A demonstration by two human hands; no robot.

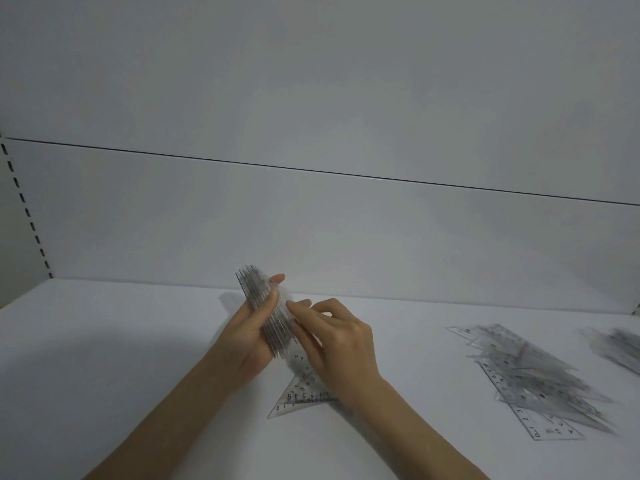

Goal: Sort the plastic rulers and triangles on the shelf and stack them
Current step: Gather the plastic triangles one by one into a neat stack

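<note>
Shelf [138, 358], white, seen from above and in front.

- Left hand [247, 336]: near the middle of the shelf, closer to the front edge than the back. Fingers curled round a bundle [268, 317] of clear plastic pieces held on edge, with the thumb on its near side and fingertips showing past the top.
- Right hand [341, 344]: just beside the left, with curled fingers and thumb pinching at the bundle's right face.
- Triangle [301, 396]: clear, printed scale readable, below the bundle and partly under the right wrist. Cannot tell whether it meets the bundle's lower end.
- Loose pile [533, 379]: rulers and triangles overlapping, toward the right end of the shelf, well apart from the hands.
- Second pile [620, 348]: at the right edge, blurred, cut off by the frame.
</note>
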